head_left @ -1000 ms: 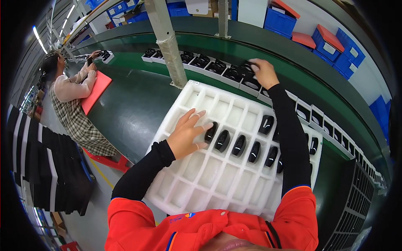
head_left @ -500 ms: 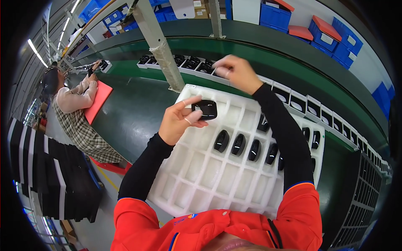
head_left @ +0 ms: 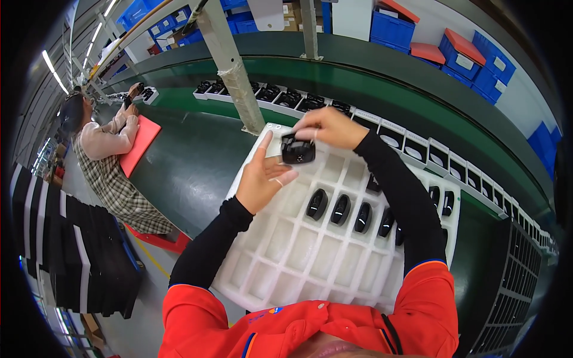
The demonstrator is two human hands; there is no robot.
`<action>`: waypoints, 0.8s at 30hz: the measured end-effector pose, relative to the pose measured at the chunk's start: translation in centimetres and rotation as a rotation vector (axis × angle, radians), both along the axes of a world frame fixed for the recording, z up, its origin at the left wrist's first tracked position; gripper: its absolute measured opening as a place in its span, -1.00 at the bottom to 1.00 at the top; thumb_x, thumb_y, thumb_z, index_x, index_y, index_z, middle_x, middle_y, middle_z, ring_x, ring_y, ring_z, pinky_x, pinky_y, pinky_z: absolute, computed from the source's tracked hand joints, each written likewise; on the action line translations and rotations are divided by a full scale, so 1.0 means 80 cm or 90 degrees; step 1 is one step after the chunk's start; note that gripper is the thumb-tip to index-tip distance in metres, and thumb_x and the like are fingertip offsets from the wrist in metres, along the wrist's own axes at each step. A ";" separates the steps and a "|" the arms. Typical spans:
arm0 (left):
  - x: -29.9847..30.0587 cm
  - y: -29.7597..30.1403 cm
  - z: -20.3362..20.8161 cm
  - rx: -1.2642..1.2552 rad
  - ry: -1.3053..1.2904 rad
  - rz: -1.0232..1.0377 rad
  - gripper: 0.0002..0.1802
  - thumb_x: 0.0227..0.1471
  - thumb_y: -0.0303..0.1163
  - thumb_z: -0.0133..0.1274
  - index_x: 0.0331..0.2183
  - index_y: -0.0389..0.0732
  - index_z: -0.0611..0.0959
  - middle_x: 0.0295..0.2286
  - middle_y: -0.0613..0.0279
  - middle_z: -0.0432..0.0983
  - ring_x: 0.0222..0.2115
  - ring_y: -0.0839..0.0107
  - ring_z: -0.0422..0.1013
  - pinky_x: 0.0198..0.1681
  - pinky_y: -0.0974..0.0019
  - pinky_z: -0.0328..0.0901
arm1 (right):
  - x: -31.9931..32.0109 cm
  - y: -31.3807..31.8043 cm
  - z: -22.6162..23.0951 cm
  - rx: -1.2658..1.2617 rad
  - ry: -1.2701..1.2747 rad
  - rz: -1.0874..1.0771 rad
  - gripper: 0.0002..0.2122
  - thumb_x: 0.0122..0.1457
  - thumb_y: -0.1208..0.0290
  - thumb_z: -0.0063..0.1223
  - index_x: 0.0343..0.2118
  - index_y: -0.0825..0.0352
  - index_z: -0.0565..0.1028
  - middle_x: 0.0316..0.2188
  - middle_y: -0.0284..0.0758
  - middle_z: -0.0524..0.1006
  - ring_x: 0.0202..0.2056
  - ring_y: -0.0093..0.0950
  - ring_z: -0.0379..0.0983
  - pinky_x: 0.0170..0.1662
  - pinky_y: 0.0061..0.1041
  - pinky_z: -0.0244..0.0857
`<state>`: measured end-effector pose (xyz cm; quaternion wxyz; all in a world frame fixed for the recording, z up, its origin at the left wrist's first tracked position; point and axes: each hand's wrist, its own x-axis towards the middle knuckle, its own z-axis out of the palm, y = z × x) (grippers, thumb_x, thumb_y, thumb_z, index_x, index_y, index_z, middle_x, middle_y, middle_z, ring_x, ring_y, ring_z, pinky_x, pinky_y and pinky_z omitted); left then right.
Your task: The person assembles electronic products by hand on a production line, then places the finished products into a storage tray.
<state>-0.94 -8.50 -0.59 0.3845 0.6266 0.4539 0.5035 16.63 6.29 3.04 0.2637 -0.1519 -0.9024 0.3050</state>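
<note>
We pinch a black device (head_left: 299,153) in the right hand (head_left: 333,127) above the tray (head_left: 300,248), the left hand (head_left: 261,182) open just beside it, contact unclear; most visible pockets are bare, with several devices (head_left: 340,209) left in a row.

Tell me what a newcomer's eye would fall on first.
First, the big white foam tray, centre, with glossy black devices in some pockets. Above its far-left part, the left hand and right hand meet at another black device. At far left, a co-worker sits.
</note>
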 end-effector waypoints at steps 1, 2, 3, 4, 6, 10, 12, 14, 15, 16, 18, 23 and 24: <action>0.002 -0.004 -0.004 0.096 0.156 0.063 -0.30 -0.15 -0.48 0.18 0.04 -0.31 0.25 -0.21 0.03 0.45 -0.25 0.18 0.44 -0.14 0.29 0.33 | 0.006 0.012 0.002 0.050 0.046 -0.035 -0.82 0.05 0.38 0.06 -0.32 0.35 0.53 -0.54 -0.32 0.50 -0.50 -0.60 0.36 -0.40 -0.60 0.25; 0.002 -0.013 -0.008 0.141 0.339 0.034 -0.39 -0.20 -0.35 0.22 -0.07 -0.26 0.40 -0.11 0.08 0.38 -0.12 0.00 0.33 -0.07 0.15 0.26 | 0.021 0.023 0.005 -0.089 -0.003 -0.182 -0.83 0.05 0.40 0.04 -0.34 0.37 0.52 -0.53 -0.30 0.51 -0.48 -0.58 0.39 -0.38 -0.57 0.28; 0.009 -0.020 -0.012 0.221 0.440 -0.033 -0.42 -0.22 -0.32 0.23 -0.10 -0.24 0.44 -0.07 0.08 0.34 -0.05 -0.03 0.24 -0.02 0.12 0.20 | 0.040 0.044 0.000 -0.063 0.006 -0.262 -0.84 0.05 0.42 0.03 -0.35 0.38 0.52 -0.52 -0.27 0.52 -0.47 -0.52 0.42 -0.36 -0.54 0.29; 0.021 -0.023 -0.018 0.301 0.538 -0.102 -0.44 -0.24 -0.29 0.23 -0.13 -0.22 0.48 -0.04 0.08 0.29 0.02 -0.06 0.14 0.02 0.09 0.13 | 0.064 0.070 -0.013 -0.037 0.014 -0.345 -0.84 0.04 0.43 0.02 -0.36 0.40 0.51 -0.52 -0.23 0.52 -0.46 -0.46 0.45 -0.35 -0.51 0.30; 0.037 -0.026 -0.017 0.243 0.534 -0.141 -0.44 -0.27 -0.32 0.25 -0.13 -0.18 0.50 0.03 0.11 0.19 0.11 -0.03 -0.02 0.08 0.08 0.05 | 0.105 0.106 -0.039 0.098 -0.039 -0.486 -0.85 0.01 0.44 0.03 -0.38 0.40 0.51 -0.49 -0.15 0.53 -0.39 -0.30 0.48 -0.29 -0.43 0.32; 0.047 -0.028 0.000 0.195 0.610 -0.130 -0.41 -0.25 -0.35 0.24 -0.08 -0.15 0.46 0.02 0.15 0.21 0.12 -0.06 -0.06 0.13 0.06 -0.04 | 0.120 0.124 -0.069 0.061 -0.197 -0.573 -0.83 -0.02 0.42 0.04 -0.39 0.38 0.52 -0.40 -0.11 0.52 -0.31 -0.17 0.45 -0.21 -0.32 0.31; 0.047 -0.025 -0.005 0.173 0.584 -0.138 -0.39 -0.24 -0.37 0.23 -0.06 -0.15 0.45 0.02 0.16 0.21 0.12 -0.07 -0.09 0.14 0.05 -0.07 | 0.120 0.129 -0.079 0.057 -0.204 -0.569 -0.82 -0.02 0.41 0.04 -0.38 0.39 0.52 -0.39 -0.12 0.52 -0.30 -0.17 0.45 -0.21 -0.32 0.31; 0.042 -0.021 -0.010 0.170 0.477 -0.156 -0.37 -0.21 -0.43 0.20 -0.02 -0.17 0.40 0.04 0.16 0.20 0.11 -0.03 -0.01 0.13 0.08 -0.03 | 0.126 0.129 -0.083 0.057 -0.211 -0.566 -0.82 -0.02 0.40 0.04 -0.38 0.39 0.52 -0.39 -0.13 0.52 -0.28 -0.17 0.44 -0.20 -0.32 0.31; 0.033 -0.017 -0.004 0.112 0.351 -0.180 -0.38 -0.16 -0.46 0.14 0.01 -0.18 0.36 0.03 0.16 0.21 0.09 0.02 0.04 0.12 0.11 0.01 | 0.115 0.118 -0.080 0.121 -0.179 -0.587 -0.81 -0.02 0.40 0.04 -0.36 0.39 0.52 -0.37 -0.13 0.52 -0.28 -0.18 0.44 -0.20 -0.32 0.31; 0.032 -0.011 0.005 0.057 0.219 -0.207 -0.39 -0.11 -0.50 0.09 0.04 -0.20 0.33 0.03 0.16 0.21 0.08 0.06 0.09 0.11 0.14 0.04 | 0.110 0.109 -0.073 0.186 -0.150 -0.611 -0.80 -0.02 0.40 0.04 -0.35 0.40 0.51 -0.35 -0.13 0.52 -0.28 -0.18 0.44 -0.20 -0.33 0.31; 0.047 -0.002 0.026 -0.106 -0.119 -0.216 -0.44 0.02 -0.58 -0.10 0.09 -0.24 0.21 -0.10 0.07 0.34 -0.11 0.19 0.34 -0.02 0.25 0.24 | 0.101 0.103 -0.050 0.172 -0.004 -0.516 -0.82 -0.03 0.38 0.04 -0.38 0.35 0.53 -0.34 -0.13 0.50 -0.28 -0.19 0.43 -0.20 -0.30 0.31; 0.027 0.017 0.036 -0.134 -0.188 -0.144 -0.35 0.00 -0.63 -0.09 0.11 -0.34 0.07 -0.20 -0.09 0.41 -0.20 0.21 0.42 -0.10 0.23 0.34 | 0.020 -0.007 0.025 -0.005 0.117 -0.076 -0.86 0.02 0.41 0.06 -0.41 0.37 0.52 -0.51 -0.34 0.47 -0.43 -0.54 0.40 -0.34 -0.58 0.28; 0.025 0.021 0.030 -0.108 -0.201 -0.140 -0.33 -0.03 -0.63 -0.05 0.11 -0.38 0.07 -0.20 -0.12 0.41 -0.20 0.22 0.41 -0.10 0.22 0.34 | 0.015 -0.019 0.028 -0.030 0.094 -0.003 -0.87 0.02 0.41 0.07 -0.43 0.36 0.52 -0.53 -0.37 0.45 -0.46 -0.58 0.37 -0.35 -0.60 0.27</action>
